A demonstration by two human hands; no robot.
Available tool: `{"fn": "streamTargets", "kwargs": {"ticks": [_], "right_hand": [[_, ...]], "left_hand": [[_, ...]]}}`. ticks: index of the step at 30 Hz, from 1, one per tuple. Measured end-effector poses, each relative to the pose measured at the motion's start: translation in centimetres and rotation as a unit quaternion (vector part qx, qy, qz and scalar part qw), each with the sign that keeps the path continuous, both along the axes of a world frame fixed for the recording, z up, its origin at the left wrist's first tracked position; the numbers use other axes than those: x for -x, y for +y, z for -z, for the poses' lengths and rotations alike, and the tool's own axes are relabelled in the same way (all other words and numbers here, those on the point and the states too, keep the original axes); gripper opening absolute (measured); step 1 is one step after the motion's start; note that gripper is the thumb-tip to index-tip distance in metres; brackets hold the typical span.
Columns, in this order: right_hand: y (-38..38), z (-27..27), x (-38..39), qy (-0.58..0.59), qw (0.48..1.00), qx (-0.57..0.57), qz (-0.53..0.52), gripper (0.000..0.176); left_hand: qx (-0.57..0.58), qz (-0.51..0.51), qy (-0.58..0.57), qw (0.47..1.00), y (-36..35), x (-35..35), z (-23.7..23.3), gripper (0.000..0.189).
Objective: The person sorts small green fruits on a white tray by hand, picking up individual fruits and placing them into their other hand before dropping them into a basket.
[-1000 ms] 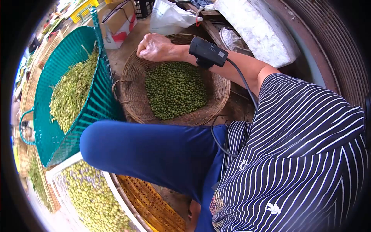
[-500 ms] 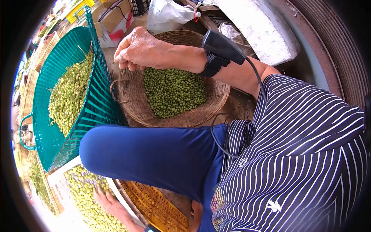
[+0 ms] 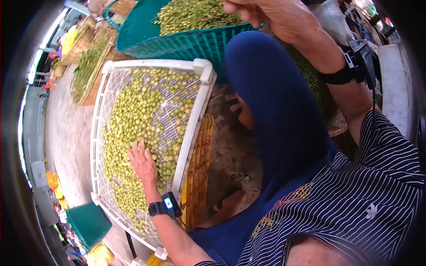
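Observation:
My left hand (image 3: 144, 165) lies palm down with its fingers apart on small round green fruits (image 3: 133, 104). These are spread over the mesh of a white plastic tray (image 3: 188, 133). Up at the top edge, my right hand (image 3: 282, 15) is raised with its fingers curled in. Part of it is cut off, and whatever it may hold is hidden. Beside it stands a teal woven basket (image 3: 177, 46) heaped with fruits and thin stalks (image 3: 193, 17). Each wrist wears a black strapped device.
An orange perforated crate (image 3: 197, 173) sits under the tray's near side. Behind my bent blue-trousered knee (image 3: 266, 66) a wicker basket (image 3: 338, 124) with green fruits (image 3: 310, 75) partly shows. A bundle of green stalks (image 3: 86, 73) and a green container (image 3: 88, 224) stand beyond the tray.
The view has swung toward the tray, which now shows almost whole. My left hand remains on the fruits, its fingers more plainly spread. My right hand stays raised, now cropped by the top edge.

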State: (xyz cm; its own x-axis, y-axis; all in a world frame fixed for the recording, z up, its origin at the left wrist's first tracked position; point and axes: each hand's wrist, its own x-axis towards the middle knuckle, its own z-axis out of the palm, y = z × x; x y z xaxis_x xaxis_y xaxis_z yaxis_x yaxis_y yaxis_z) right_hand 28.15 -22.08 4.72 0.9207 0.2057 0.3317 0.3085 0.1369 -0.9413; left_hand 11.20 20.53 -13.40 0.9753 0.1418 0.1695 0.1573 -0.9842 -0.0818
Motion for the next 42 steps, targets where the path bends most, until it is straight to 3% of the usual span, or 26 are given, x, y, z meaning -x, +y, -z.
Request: {"fn": "streamTargets", "kwargs": {"ticks": [6,7,8,10,12,14,15,16,20,24,30,35,37,42], "right_hand": [[7.8,-1.7,1.0,-0.118,0.974,0.072,-0.177,0.018],[10.9,-1.0,1.4,-0.201,0.971,0.071,-0.109,0.018],[11.8,-1.2,0.4,-0.202,0.970,0.067,-0.120,0.018],[13.6,-1.8,-3.7,-0.110,0.887,0.221,-0.390,0.020],[18.3,2.0,-5.4,-0.151,0.889,0.240,-0.360,0.018],[23.5,7.1,-6.1,-0.226,0.890,0.283,-0.277,0.016],[25.2,7.8,-5.7,-0.226,0.889,0.281,-0.283,0.016],[26.9,8.7,-5.4,-0.243,0.877,0.320,-0.264,0.015],[32.5,11.3,-4.3,-0.307,0.806,0.476,-0.171,0.022],[36.9,15.5,0.2,-0.421,0.761,0.334,-0.364,0.015],[37.8,16.3,3.5,-0.408,0.698,0.463,-0.362,0.011],[37.7,14.7,3.9,-0.396,0.677,0.479,-0.394,0.009],[37.9,14.7,4.1,-0.420,0.712,0.417,-0.377,0.008],[39.4,16.9,5.1,-0.462,0.724,0.331,-0.392,0.006]], "left_hand": [[-0.024,-0.063,0.007,0.998,6.5,7.0,0.2,0.041],[-0.010,-0.098,0.024,0.995,7.3,8.2,-0.3,0.042],[0.002,-0.139,0.040,0.989,7.9,9.4,-0.5,0.044],[0.002,-0.163,0.038,0.986,9.2,12.3,-0.6,0.047],[-0.015,-0.158,0.038,0.987,10.7,15.2,-0.4,0.048],[0.027,-0.188,0.046,0.981,9.4,16.2,-3.3,0.047],[0.087,-0.208,0.060,0.972,9.0,16.6,-4.5,0.046],[0.146,-0.227,0.074,0.960,9.1,17.1,-5.1,0.045],[0.132,-0.231,0.012,0.964,11.1,18.5,-4.1,0.036],[0.153,-0.215,-0.032,0.964,10.3,16.5,-5.0,0.032],[0.216,-0.190,-0.091,0.953,9.1,15.3,-5.6,0.027],[0.270,-0.207,-0.079,0.937,8.5,15.6,-6.8,0.028],[0.271,-0.201,-0.073,0.939,8.3,15.5,-7.1,0.028],[0.255,-0.189,-0.072,0.945,7.5,14.9,-7.3,0.028]]}}
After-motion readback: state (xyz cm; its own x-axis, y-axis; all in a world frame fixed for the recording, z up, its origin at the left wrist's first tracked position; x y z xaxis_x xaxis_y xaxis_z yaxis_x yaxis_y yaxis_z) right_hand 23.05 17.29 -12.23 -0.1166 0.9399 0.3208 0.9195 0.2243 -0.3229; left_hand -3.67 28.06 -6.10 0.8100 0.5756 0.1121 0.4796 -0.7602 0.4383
